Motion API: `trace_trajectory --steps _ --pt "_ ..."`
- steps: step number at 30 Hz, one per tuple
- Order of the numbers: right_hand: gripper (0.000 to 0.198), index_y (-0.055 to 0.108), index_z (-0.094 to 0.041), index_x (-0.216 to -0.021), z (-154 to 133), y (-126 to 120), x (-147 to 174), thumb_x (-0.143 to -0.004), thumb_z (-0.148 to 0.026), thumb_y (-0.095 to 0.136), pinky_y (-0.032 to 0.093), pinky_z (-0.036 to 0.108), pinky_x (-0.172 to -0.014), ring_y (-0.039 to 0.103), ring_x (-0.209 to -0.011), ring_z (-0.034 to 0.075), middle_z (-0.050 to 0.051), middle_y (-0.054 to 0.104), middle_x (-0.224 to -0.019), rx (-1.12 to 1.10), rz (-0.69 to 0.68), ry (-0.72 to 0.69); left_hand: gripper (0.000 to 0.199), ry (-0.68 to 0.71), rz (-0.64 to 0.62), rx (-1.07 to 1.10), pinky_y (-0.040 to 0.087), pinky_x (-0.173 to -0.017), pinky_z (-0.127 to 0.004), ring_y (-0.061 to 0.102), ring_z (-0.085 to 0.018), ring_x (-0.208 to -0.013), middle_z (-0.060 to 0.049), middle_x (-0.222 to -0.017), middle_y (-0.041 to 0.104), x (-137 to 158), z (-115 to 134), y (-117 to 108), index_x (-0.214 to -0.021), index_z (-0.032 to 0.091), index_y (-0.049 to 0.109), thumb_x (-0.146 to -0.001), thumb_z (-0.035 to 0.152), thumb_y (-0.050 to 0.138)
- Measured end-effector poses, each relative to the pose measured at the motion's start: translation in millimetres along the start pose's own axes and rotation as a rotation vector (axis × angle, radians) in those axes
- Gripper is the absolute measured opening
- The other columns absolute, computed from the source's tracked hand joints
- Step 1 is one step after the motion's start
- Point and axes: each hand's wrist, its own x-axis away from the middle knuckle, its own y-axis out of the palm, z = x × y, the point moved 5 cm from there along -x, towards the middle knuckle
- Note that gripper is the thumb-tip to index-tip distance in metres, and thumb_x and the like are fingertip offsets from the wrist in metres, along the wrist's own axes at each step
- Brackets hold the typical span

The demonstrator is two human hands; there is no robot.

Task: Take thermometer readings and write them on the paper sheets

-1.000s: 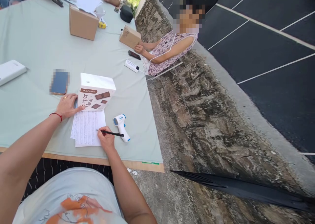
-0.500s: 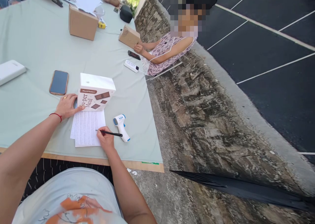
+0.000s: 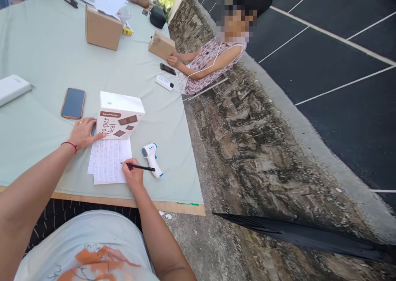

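My right hand (image 3: 133, 174) is closed round a black pen (image 3: 140, 166), its tip over the right part of a densely written sheet of paper (image 3: 107, 161). Another sheet shows beneath it at the left. My left hand (image 3: 83, 132) lies spread against the lower left of a white "Su-per Meal" box (image 3: 121, 120), thumb across its front and fingers along its side. The box stands upright on the top end of the sheets. Just right of my right hand lies a white and blue infrared thermometer (image 3: 151, 159). Beyond my left hand is a phone (image 3: 73, 103).
A white device (image 3: 14, 89) lies at the left. Farther back are a cardboard box (image 3: 103, 29) with papers on top and a black case (image 3: 158, 17). At the right edge, a person (image 3: 213, 62) holds a small carton (image 3: 161, 45). The table edge (image 3: 189, 209) is close to me.
My hands, the pen and the box hold nearly the same place. The view has shifted slightly. At the far left, papers near another person have moved away from the black stapler-like object.
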Motion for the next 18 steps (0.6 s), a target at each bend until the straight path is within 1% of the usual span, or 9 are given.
trace_trajectory --steps 4,10,15,18 --pt "0.016 0.062 -0.026 -0.072 0.1 0.9 -0.1 -0.075 -0.041 0.06 0.05 0.032 -0.064 0.055 -0.063 0.017 -0.002 0.06 -0.064 0.003 -0.015 0.002 0.099 0.002 -0.011 0.002 0.032 -0.128 -0.063 0.047 -0.045 -0.152 -0.021 -0.159 0.058 -0.4 0.3 0.0 -0.144 0.017 0.063 -0.089 0.095 0.037" --pt "0.014 0.061 -0.027 -0.072 -0.2 0.8 -0.2 -0.075 -0.04 0.059 0.048 0.032 -0.063 0.054 -0.062 0.017 -0.003 0.058 -0.062 0.014 -0.016 0.006 0.095 -0.003 -0.008 0.005 0.032 -0.128 -0.065 0.047 -0.046 -0.151 -0.021 -0.159 0.059 0.0 0.4 0.3 -0.143 0.018 0.064 -0.089 0.093 0.039" --pt "0.012 0.06 -0.027 -0.071 -0.6 0.2 -0.6 -0.075 -0.038 0.06 0.048 0.031 -0.06 0.053 -0.061 0.017 -0.004 0.057 -0.061 0.021 -0.02 -0.008 0.093 0.0 0.01 0.002 0.034 -0.127 -0.064 0.049 -0.044 -0.15 -0.019 -0.157 0.06 -0.2 -0.9 0.7 -0.141 0.021 0.064 -0.089 0.094 0.04" --pt "0.011 0.06 -0.027 -0.071 -0.6 0.1 -1.1 -0.074 -0.038 0.059 0.048 0.031 -0.061 0.052 -0.061 0.017 -0.003 0.057 -0.061 0.032 -0.03 -0.011 0.094 0.004 0.012 0.002 0.033 -0.127 -0.064 0.049 -0.045 -0.149 -0.02 -0.156 0.061 -0.5 -0.8 0.5 -0.141 0.02 0.065 -0.089 0.094 0.04"
